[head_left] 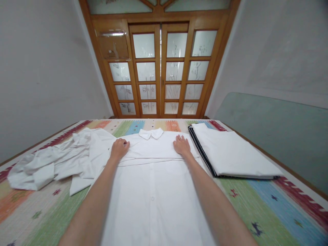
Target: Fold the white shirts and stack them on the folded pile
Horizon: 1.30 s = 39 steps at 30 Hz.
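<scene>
A white button shirt [151, 184] lies flat before me, its small collar [151, 133] at the far end and a buttoned front strip down the middle. White layers of cloth cross it below the collar, with their edges running sideways. At the shirt's left shoulder area, my left hand [120, 149] is closed, fingers curled on the fabric. My right hand [182, 145] rests palm down on the right side of the same upper part, fingers stretched out. The cloth beneath both palms is hidden.
Crumpled white garments [58, 164] lie to the left. On the right is a stack of folded white cloth [233, 152] with a black, white-edged layer underneath. A striped, patterned cloth [57, 212] covers the table. Wooden glass-paned doors [160, 71] stand beyond, with walls on both sides.
</scene>
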Tool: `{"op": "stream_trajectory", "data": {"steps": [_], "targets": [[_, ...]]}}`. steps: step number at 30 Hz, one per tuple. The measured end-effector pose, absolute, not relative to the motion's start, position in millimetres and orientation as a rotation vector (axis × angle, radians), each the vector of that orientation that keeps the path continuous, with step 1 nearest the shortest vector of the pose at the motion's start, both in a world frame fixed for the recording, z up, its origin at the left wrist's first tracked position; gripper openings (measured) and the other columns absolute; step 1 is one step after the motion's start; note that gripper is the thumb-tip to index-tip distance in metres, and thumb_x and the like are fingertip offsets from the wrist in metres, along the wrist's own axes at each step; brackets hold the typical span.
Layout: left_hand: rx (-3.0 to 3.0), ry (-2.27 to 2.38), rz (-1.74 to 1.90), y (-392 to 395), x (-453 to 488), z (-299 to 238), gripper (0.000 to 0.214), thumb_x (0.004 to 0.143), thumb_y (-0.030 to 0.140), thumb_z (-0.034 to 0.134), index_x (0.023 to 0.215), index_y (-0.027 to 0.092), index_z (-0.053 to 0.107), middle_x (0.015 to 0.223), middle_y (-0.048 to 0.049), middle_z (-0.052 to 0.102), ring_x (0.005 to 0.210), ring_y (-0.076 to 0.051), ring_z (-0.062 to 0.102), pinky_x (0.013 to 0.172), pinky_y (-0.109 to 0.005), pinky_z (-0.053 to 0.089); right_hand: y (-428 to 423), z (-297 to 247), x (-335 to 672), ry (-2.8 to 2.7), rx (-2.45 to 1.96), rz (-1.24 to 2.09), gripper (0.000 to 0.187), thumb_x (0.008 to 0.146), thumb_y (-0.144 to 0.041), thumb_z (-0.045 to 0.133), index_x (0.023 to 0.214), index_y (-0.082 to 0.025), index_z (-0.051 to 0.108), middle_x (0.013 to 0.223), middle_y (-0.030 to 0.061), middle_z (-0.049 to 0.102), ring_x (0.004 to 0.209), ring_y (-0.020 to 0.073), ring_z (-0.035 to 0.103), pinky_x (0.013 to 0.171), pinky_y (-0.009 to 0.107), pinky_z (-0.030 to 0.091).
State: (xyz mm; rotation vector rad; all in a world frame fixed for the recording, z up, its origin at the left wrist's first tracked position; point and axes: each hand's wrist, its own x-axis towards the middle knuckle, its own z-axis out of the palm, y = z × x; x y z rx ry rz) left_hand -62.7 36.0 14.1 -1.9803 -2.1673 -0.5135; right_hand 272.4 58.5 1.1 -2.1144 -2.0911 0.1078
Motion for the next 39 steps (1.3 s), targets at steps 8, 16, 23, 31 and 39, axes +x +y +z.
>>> {"op": "stream_trajectory", "data": {"steps": [8, 16, 23, 31, 39], "targets": [[-1.971, -2.237, -0.53, 37, -68, 15, 0.027, 0.086, 0.033, 0.047, 0.092, 0.02, 0.07, 0.107, -0.0109, 0.071, 0.111, -0.029, 0.059, 0.098, -0.045, 0.039, 62, -3, 276, -2.057, -2.081, 0.086, 0.056, 0.097, -0.029, 0.027, 0.148, -0.008, 0.038, 0.158, 0.011, 0.03, 0.146, 0.0261, 0.022, 0.117, 0.044, 0.016], [-1.975, -2.333, -0.525, 44, -73, 28, 0.029, 0.087, 0.03, 0.048, 0.095, 0.02, 0.073, 0.108, -0.0102, 0.074, 0.107, -0.03, 0.064, 0.098, -0.043, 0.039, 59, 2, 271, -2.032, -2.134, 0.054, 0.056, 0.097, -0.03, 0.028, 0.146, -0.005, 0.04, 0.157, 0.016, 0.031, 0.146, 0.0318, 0.022, 0.117, 0.046, 0.014], [-1.944, -2.425, -0.467, 49, -75, 41, 0.03, 0.082, 0.034, 0.051, 0.095, 0.023, 0.075, 0.104, -0.0084, 0.075, 0.107, -0.031, 0.064, 0.094, -0.042, 0.043, 59, 4, 271, -2.018, -2.15, 0.045, 0.057, 0.098, -0.034, 0.028, 0.147, -0.006, 0.038, 0.158, 0.0171, 0.027, 0.147, 0.0319, 0.02, 0.117, 0.045, 0.013], [-1.845, -2.488, -0.495, 48, -82, 50, 0.03, 0.078, 0.043, 0.058, 0.089, 0.021, 0.076, 0.102, -0.0113, 0.075, 0.105, -0.035, 0.065, 0.089, -0.042, 0.047, 57, 5, 271, -2.012, -2.144, 0.066, 0.056, 0.099, -0.035, 0.028, 0.146, -0.007, 0.039, 0.158, 0.0179, 0.028, 0.146, 0.0322, 0.02, 0.117, 0.046, 0.013], [-1.752, -2.831, -0.648, 44, -107, 44, 0.051, 0.074, 0.055, 0.063, 0.103, 0.014, 0.072, 0.093, -0.011, 0.076, 0.076, -0.027, 0.071, 0.063, -0.031, 0.051, 57, 4, 272, -2.011, -2.152, 0.067, 0.055, 0.098, -0.034, 0.028, 0.146, -0.009, 0.04, 0.158, 0.0173, 0.028, 0.146, 0.0339, 0.021, 0.117, 0.046, 0.014]]}}
